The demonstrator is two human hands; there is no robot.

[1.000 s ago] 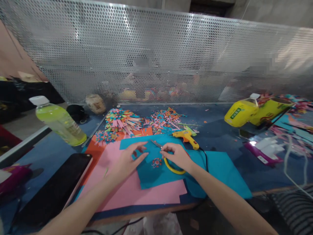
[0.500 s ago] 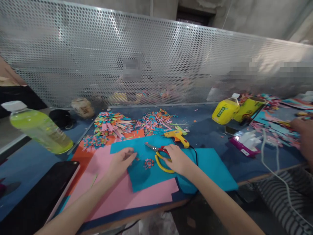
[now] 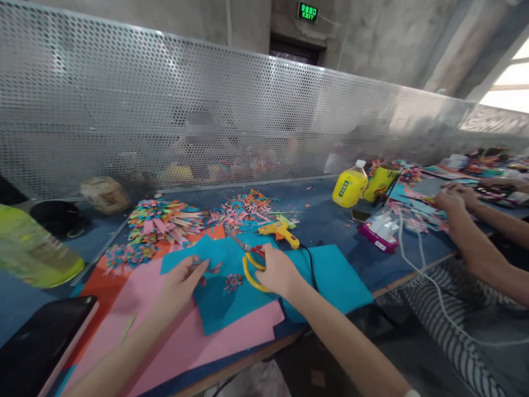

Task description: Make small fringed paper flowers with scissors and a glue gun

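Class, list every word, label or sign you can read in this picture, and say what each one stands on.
"EXIT": on the green sign above the doorway; small characters beside it are too small to read.
Dark label on the yellow bottle: print too blurred to read.
Label on the purple packet: too small to read.
Green bottle at far left: no readable text.

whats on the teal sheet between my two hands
In the head view, a small round red-and-blue paper flower lies on the teal paper sheet between the left hand and right hand.
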